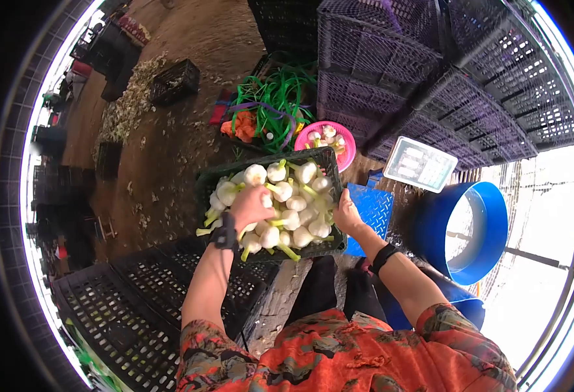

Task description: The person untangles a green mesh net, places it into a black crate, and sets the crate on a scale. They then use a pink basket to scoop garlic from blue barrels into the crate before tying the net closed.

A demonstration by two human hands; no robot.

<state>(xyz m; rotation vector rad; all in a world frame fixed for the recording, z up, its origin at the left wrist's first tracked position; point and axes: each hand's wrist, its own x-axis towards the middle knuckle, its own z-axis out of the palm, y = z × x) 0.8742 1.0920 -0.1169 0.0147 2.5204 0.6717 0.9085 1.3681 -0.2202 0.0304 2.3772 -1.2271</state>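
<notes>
A black plastic crate (275, 159) full of white garlic bulbs (295, 219) with short green stems is in front of my body. My left hand (251, 208) reaches in over the heap, its fingers curled around a garlic bulb (267, 200) that shows only in part. At the crate's right side, my right hand (346, 214) grips the rim, with the thumb pointing up and the other fingers partly hidden. Both wrists wear black bands.
Beyond the crate are a pink basin (350, 153) with garlic and green straps (277, 98). At right are a scale's blue platform (372, 206), its display (422, 163), a blue tub (431, 225) and stacked black crates (378, 85). More crates (130, 320) stand at lower left.
</notes>
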